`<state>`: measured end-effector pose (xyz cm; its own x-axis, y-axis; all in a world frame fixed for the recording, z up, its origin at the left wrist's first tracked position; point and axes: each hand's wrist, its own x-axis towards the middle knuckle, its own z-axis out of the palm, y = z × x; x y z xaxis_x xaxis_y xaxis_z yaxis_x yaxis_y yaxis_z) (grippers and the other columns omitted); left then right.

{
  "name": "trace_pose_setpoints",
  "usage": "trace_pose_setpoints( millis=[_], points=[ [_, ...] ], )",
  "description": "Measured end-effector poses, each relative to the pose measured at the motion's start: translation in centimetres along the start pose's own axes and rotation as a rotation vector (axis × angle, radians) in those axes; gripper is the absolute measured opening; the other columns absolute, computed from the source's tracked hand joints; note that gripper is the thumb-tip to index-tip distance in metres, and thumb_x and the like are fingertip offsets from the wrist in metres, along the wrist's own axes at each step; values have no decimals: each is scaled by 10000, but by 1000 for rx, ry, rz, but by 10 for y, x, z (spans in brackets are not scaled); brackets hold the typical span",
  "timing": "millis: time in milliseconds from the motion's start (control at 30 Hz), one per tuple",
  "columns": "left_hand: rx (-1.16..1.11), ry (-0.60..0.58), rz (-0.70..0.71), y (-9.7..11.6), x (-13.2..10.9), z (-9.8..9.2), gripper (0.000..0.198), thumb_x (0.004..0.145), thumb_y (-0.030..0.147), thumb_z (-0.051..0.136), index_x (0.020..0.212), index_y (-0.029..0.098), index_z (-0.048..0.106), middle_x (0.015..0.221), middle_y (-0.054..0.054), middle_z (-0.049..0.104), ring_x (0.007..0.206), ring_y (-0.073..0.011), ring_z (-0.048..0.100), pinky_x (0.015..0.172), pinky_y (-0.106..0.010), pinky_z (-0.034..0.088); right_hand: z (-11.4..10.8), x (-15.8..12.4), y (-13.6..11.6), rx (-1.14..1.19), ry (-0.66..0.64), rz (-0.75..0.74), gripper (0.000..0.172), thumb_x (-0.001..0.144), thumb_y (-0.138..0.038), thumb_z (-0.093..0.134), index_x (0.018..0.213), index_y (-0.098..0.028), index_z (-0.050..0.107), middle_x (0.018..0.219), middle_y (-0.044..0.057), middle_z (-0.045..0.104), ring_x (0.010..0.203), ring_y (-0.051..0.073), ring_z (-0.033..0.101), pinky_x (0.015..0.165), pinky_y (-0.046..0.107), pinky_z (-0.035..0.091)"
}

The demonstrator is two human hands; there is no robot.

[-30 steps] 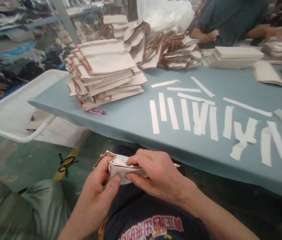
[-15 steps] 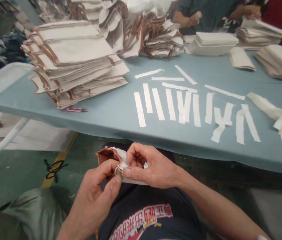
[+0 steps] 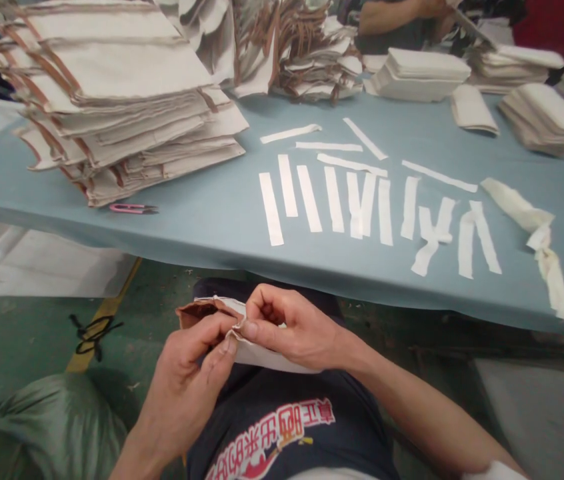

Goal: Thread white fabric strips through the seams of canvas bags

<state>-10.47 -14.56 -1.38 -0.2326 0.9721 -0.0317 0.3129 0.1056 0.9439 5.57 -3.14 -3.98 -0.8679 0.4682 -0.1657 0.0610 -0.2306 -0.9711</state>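
Over my lap, both hands pinch a piece of cream fabric with a brown edge [image 3: 277, 359]. My left hand [image 3: 187, 373] grips its folded edge between thumb and forefinger. My right hand [image 3: 297, 330] pinches the same edge just beside the left fingertips, its other fingers curled in. A brown flap of the piece sticks out past the left fingers. On the table in front lie several white fabric strips [image 3: 272, 210]. Pink thread snips [image 3: 133, 209] rest near the table's front edge at the left.
A tall stack of cream fabric pieces with brown edges [image 3: 127, 73] stands on the blue table [image 3: 202, 227] at the left. Folded cream stacks [image 3: 427, 67] sit at the back right, where another person's arm [image 3: 387, 17] reaches in. A twisted cream strip [image 3: 517, 203] lies at right.
The view has shifted, so the table's contents appear further left and higher. My hands still pinch the fabric edge, with the right fingertips slightly repositioned. The other person's hands have moved.
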Motion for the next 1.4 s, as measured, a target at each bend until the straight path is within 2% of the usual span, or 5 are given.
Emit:
trace_pose_setpoints(
  millis=[200, 533, 1000, 1167, 1400],
  points=[
    [2, 69, -81, -12, -1, 2, 233, 897, 372, 742, 739, 206, 785, 617, 21, 676, 549, -138, 569, 526, -223, 425, 9, -9, -4, -278, 135, -89, 105, 959, -260, 624, 923, -227, 531, 735, -68, 571, 634, 109, 504, 603, 237, 392],
    [42, 38, -109, -15, -4, -3, 297, 995, 431, 649, 868, 203, 790, 751, -16, 753, 650, -174, 669, 616, -235, 517, 29, -9, 19, -508, 294, -79, 91, 983, -283, 618, 1044, -225, 582, 801, -41, 630, 658, 129, 588, 641, 250, 464],
    [-91, 323, -170, -47, -26, 8, 526, 1005, 629, 655, 685, 212, 656, 630, 22, 559, 547, -138, 419, 499, -267, 342, 51, -7, 26, -153, 242, -21, 159, 940, -331, 670, 1000, -240, 554, 692, -93, 532, 569, 93, 494, 554, 224, 388],
    [-54, 288, -159, -43, -28, -6, 620, 1012, 715, 615, 639, 219, 627, 596, 24, 496, 539, -139, 385, 495, -284, 317, 39, -2, 10, -265, 157, -125, 155, 960, -322, 678, 983, -231, 554, 680, -103, 525, 550, 80, 458, 551, 226, 366],
    [-81, 93, -85, -22, -15, -35, 433, 1046, 559, 599, 878, 207, 787, 754, -20, 739, 640, -165, 601, 578, -251, 496, 22, 12, -5, -542, 218, -351, 254, 943, -415, 766, 990, -214, 620, 807, -48, 643, 669, 104, 570, 640, 245, 435]
  ],
)
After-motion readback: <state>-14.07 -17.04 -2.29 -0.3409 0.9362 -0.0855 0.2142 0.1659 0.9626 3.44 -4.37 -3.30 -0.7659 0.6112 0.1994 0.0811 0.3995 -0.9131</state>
